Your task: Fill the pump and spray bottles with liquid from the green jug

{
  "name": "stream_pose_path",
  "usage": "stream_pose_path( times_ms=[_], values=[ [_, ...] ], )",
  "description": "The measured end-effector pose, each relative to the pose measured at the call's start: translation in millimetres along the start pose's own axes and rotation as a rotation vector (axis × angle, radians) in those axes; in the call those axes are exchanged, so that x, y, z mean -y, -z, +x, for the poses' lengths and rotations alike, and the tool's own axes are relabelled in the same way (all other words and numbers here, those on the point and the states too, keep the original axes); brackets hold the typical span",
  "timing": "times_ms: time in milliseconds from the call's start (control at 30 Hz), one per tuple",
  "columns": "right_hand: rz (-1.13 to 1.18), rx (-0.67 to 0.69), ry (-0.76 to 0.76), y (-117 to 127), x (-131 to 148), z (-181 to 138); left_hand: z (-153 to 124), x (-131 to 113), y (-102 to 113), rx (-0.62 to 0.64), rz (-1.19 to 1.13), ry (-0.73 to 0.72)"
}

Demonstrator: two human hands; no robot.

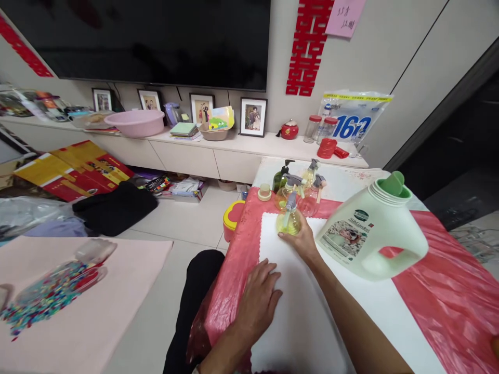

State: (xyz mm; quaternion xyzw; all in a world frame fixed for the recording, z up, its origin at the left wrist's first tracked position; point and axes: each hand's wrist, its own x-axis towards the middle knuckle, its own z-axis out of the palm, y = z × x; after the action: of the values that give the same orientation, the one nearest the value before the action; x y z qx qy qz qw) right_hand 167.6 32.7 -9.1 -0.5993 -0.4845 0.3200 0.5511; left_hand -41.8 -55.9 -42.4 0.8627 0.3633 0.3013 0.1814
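My right hand (303, 240) is wrapped round a small clear spray bottle (287, 222) with yellowish liquid and a grey trigger head. That bottle is at the far part of a white scalloped mat (288, 306). Flat on the mat's left side lies my left hand (258, 297), fingers spread and holding nothing. Just beyond the held bottle, several more bottles stand close together, among them a pink spray bottle (311, 201) and a dark green pump bottle (279, 182). To the right is a large pale green detergent jug (370, 234), its mouth uncapped with a green spout showing.
A small cap-like cup (264, 191) sits on the red plastic table cover (234, 270). At left, colourful small pieces (47, 301) lie spilled on a pink table (117, 291). A yellow and red stool (233, 218) stands on the floor. Behind runs a low cabinet (187, 156).
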Motion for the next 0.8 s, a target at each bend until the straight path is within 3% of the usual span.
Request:
stream_pose_path(
  times_ms=[467,633,800],
  values=[
    [-0.052,-0.047,0.003,4.8,-7.9,-14.3,2.1,3.6,-1.0,0.007,-0.043,0.042],
    [-0.098,-0.156,-0.024,12.7,8.5,-64.2,2.8,5.6,-2.7,-0.018,-0.052,0.025],
    [-0.161,-0.28,0.066,42.4,37.9,-121.1,2.2,10.1,-5.6,-0.051,-0.046,0.004]
  ],
)
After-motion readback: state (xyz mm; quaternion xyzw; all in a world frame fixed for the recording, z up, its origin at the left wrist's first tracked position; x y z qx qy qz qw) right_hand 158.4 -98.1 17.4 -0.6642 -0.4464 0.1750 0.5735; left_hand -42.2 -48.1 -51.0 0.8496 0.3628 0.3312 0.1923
